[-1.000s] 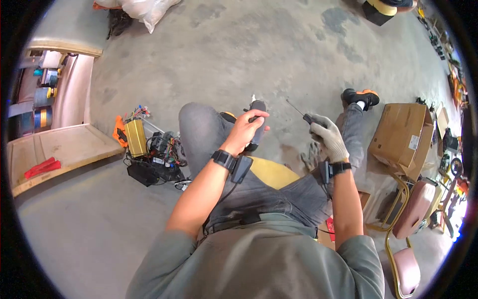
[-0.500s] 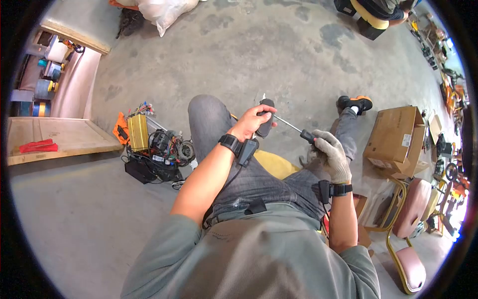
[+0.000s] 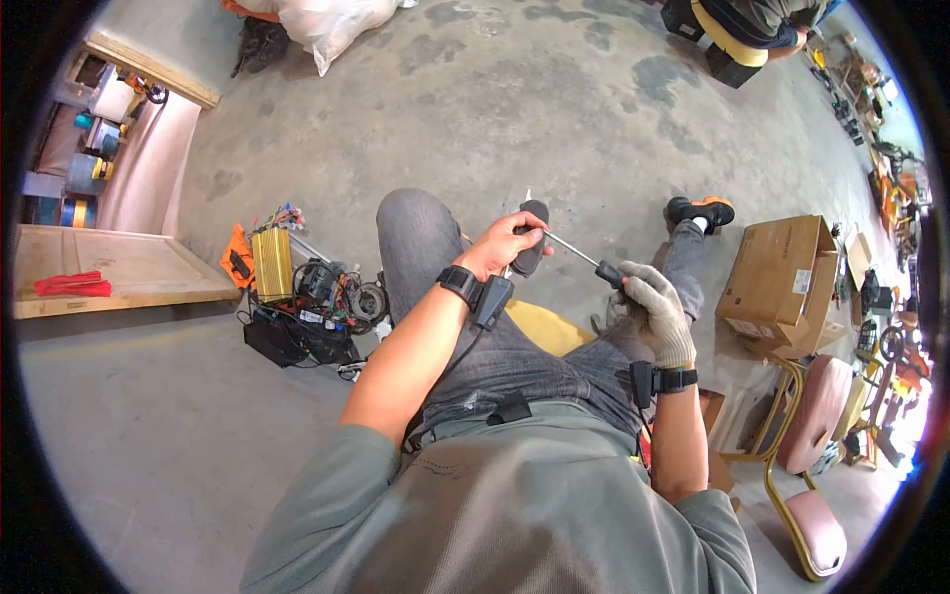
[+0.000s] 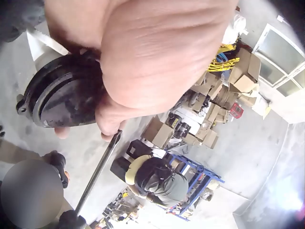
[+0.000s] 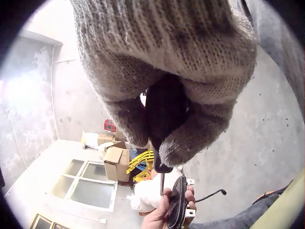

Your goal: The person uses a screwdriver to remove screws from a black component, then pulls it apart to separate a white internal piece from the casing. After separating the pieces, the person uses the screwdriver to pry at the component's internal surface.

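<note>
A black oval housing (image 3: 531, 259) with pale metal tabs is held in my bare left hand (image 3: 502, 246), above the gap between my knees. In the left wrist view, the housing (image 4: 66, 98) shows a stepped round rim and a small lug with a hole. My right hand (image 3: 657, 309), in a knitted glove, grips the dark handle of a screwdriver (image 3: 611, 274). The screwdriver's metal shaft (image 4: 97, 171) points left, its tip right at the left fingertips beside the housing. Glove fingers wrap the handle (image 5: 164, 112) in the right wrist view.
On the floor at left lies a heap of wired electronics (image 3: 322, 297) with a gold metal box (image 3: 271, 263). Red gloves (image 3: 74, 285) rest on a wooden board (image 3: 139, 259). A cardboard box (image 3: 772, 272) and a pink-cushioned chair (image 3: 823, 411) stand at right. Another person (image 3: 767, 25) sits farther off.
The screwdriver has come over to the left hand, its tip now at the housing instead of apart from it. The left hand has turned the housing slightly. The last half second shows little movement.
</note>
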`<action>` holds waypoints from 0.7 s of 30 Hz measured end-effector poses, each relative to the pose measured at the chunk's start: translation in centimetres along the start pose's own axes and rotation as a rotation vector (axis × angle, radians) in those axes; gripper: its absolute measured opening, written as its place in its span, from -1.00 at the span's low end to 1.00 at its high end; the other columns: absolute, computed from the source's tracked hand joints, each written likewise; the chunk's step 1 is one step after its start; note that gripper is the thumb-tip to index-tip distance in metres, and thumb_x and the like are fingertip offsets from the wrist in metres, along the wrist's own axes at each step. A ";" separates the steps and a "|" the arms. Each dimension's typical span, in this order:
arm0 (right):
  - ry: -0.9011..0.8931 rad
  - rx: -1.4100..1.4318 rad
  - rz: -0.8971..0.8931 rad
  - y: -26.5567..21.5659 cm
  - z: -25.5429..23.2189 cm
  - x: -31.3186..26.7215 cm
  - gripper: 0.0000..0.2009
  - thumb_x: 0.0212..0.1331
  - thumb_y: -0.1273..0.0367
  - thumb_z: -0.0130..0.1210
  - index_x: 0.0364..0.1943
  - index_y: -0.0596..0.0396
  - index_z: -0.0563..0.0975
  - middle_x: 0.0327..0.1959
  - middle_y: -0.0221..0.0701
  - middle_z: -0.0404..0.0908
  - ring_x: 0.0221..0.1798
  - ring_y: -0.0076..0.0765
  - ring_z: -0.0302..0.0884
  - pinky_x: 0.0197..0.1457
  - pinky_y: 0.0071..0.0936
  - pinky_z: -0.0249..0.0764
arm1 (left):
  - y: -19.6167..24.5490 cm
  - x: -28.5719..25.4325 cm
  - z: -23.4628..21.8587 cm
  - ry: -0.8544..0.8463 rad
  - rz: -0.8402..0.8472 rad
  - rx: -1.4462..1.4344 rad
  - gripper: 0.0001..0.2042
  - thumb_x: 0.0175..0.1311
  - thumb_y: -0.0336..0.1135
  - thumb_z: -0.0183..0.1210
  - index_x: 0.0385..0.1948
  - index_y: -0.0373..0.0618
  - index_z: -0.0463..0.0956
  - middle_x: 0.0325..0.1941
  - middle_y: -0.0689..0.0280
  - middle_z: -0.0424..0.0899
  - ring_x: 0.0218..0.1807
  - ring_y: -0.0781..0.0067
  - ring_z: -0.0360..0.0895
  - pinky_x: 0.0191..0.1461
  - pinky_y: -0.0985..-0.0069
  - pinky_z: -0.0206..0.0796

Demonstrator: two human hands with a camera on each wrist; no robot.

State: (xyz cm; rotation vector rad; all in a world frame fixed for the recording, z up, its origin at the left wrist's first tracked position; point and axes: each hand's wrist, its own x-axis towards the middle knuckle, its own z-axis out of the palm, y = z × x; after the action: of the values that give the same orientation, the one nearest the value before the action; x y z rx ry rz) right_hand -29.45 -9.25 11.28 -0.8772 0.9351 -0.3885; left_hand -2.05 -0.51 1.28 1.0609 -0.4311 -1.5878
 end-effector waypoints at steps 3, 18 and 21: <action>0.020 -0.032 -0.032 0.1 -0.2 -0.1 -0.65 0.25 0.38 0.16 0.07 0.26 0.49 -0.32 -0.33 0.59 -0.33 -0.47 0.57 -0.29 -0.52 0.56 | -0.1 0.1 0.2 0.033 0.018 0.081 -0.89 0.43 -0.41 0.10 -0.11 -0.18 0.52 -0.15 0.31 0.60 -0.11 0.42 0.68 -0.12 0.54 0.47; 0.032 -0.125 -0.040 -0.3 -0.6 -0.3 -0.68 0.25 0.39 0.16 0.04 0.25 0.53 -0.32 -0.35 0.61 -0.33 -0.50 0.57 -0.28 -0.60 0.47 | 0.4 -0.3 0.7 0.090 0.012 0.373 -0.90 0.39 -0.45 0.14 -0.14 -0.21 0.53 -0.18 0.34 0.62 -0.09 0.46 0.68 -0.10 0.58 0.45; 0.041 -0.204 -0.056 -0.8 -0.4 -0.6 -0.68 0.24 0.39 0.17 0.04 0.25 0.54 -0.34 -0.35 0.62 -0.33 -0.50 0.57 -0.28 -0.59 0.47 | 0.7 -0.5 1.0 0.097 0.020 0.428 -0.89 0.40 -0.43 0.14 -0.14 -0.21 0.54 -0.18 0.34 0.62 -0.09 0.49 0.68 -0.08 0.58 0.40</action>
State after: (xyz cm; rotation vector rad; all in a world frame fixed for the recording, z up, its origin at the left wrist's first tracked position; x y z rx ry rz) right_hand -30.00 -9.52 12.08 -1.0865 1.0015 -0.3651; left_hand -2.46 -0.47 2.49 1.4445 -0.7342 -1.4520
